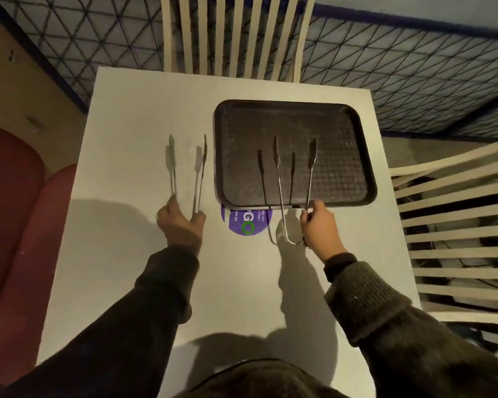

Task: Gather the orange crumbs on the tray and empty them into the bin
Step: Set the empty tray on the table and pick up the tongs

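Dark brown tray (339,133) lay on the white table (133,110), no orange crumbs discernible on it; purple round sticker (246,222) at its near edge read "GO", smaller print illegible; left hand (180,224) gripped spread tongs (186,170) over bare table; right hand (319,225) gripped spread metal tongs (295,179) over the tray

Before me: white table (133,133) bearing a round purple sticker (246,224). Slatted cream chair (236,35) at its far edge, a second chair (457,225) right. Red seat (9,196) left.
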`<state>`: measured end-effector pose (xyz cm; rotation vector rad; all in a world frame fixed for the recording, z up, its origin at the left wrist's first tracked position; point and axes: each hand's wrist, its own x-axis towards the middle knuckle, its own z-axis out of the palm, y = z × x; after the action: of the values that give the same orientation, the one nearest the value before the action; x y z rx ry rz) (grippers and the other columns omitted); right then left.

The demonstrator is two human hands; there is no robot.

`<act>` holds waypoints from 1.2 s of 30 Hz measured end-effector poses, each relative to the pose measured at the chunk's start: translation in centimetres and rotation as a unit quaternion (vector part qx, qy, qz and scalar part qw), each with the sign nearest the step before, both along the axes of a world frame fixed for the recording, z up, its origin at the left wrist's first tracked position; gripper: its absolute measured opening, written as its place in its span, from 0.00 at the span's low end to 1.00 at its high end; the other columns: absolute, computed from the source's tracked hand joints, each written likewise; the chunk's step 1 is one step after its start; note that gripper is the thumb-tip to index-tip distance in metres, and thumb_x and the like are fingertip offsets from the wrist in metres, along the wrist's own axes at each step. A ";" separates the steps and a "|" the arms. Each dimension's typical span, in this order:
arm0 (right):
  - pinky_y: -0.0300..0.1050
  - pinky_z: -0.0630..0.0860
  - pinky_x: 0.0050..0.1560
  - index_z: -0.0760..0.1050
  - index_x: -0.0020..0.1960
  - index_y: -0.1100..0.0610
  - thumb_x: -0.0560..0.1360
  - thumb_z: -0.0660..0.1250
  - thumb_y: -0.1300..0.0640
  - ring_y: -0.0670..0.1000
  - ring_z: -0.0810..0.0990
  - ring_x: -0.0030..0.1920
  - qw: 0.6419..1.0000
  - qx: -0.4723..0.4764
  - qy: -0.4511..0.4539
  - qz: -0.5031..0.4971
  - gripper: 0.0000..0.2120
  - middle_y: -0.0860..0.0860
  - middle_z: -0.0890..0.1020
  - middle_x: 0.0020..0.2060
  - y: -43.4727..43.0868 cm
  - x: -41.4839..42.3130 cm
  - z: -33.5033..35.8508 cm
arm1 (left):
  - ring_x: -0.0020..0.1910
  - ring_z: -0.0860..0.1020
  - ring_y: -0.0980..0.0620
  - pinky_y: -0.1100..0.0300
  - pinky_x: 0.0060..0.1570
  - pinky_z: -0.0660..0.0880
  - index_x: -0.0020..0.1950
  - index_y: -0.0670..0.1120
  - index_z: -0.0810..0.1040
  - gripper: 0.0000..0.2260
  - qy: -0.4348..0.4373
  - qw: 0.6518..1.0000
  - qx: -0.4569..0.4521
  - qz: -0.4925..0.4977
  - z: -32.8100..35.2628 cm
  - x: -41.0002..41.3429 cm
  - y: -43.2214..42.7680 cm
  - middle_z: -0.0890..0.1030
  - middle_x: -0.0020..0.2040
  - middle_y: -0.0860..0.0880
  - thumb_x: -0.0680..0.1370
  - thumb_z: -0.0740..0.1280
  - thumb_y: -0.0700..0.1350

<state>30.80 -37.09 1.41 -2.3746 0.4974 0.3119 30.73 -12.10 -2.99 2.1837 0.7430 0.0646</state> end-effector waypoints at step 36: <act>0.48 0.68 0.41 0.65 0.59 0.62 0.78 0.54 0.64 0.58 0.74 0.42 0.994 -0.106 0.002 -0.003 0.10 0.57 0.74 0.41 -11.4 11.4 -4.2 | 0.66 0.66 0.43 0.51 0.64 0.66 0.72 0.47 0.58 0.34 0.130 0.990 0.013 -0.047 -2.2 12.6 -17.3 0.65 0.69 0.41 0.71 0.69 0.50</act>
<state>42.21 -48.47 -2.84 -2.5775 0.5627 0.2717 43.28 -29.40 -5.17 2.2734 0.7849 -0.2639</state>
